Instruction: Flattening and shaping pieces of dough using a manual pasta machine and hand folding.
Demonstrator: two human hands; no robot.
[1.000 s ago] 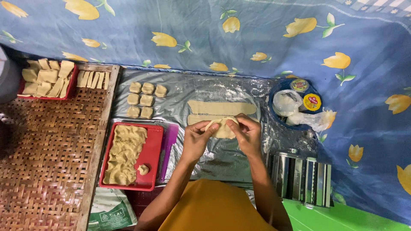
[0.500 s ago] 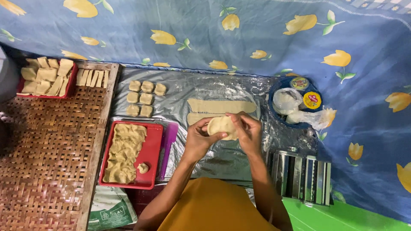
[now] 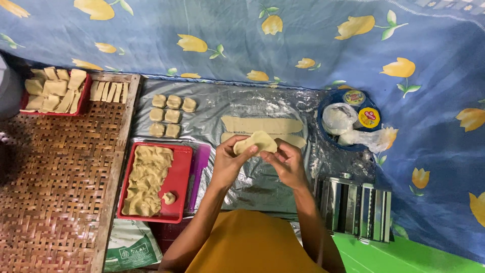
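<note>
Your left hand (image 3: 228,161) and right hand (image 3: 287,163) have lifted the dough piece (image 3: 256,142) off the foil sheet (image 3: 262,179) at frame centre, both grips now pinching its edges into a fold.

My mustard-yellow top, plain cloth, no print, arms bare to the elbow and past, my left hand (image 3: 228,163), my right hand (image 3: 288,163), no rings, no watch

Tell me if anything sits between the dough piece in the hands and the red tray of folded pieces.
Nothing visible does. The dough piece is held by the left hand and right hand; only foil sheet and a purple board edge lie before the red tray.
</note>
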